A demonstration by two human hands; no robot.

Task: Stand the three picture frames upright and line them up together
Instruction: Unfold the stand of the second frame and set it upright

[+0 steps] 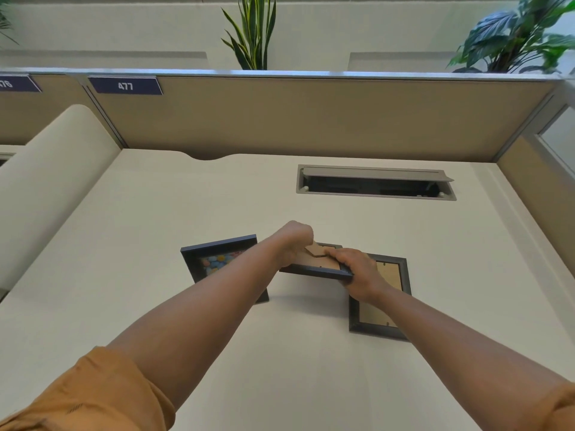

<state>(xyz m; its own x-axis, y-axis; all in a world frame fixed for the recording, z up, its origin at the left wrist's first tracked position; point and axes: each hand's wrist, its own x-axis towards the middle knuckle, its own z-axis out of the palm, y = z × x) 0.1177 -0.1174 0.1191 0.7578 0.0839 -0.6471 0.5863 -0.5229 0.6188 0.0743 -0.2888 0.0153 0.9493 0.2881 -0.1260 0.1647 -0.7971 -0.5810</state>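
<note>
The right hand (354, 269) grips the corner of the middle frame (314, 265), held back side up above the desk (280, 353), while the left hand (294, 241) pinches its cardboard stand (315, 251), probably to unfold it so the frame can stand. The left frame (217, 259) lies face up and the right frame (385, 293) face down on the desk. The cable tray (375, 183) at the back stands open; I cannot tell what is inside.

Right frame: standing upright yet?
No, the right frame lies flat on the desk, back side up.

A tan partition (311, 116) is running behind the cream table (217, 197), an open cable hatch (375, 183) is sitting just before it, and leafy plants (253, 32) are rising behind it.
</note>
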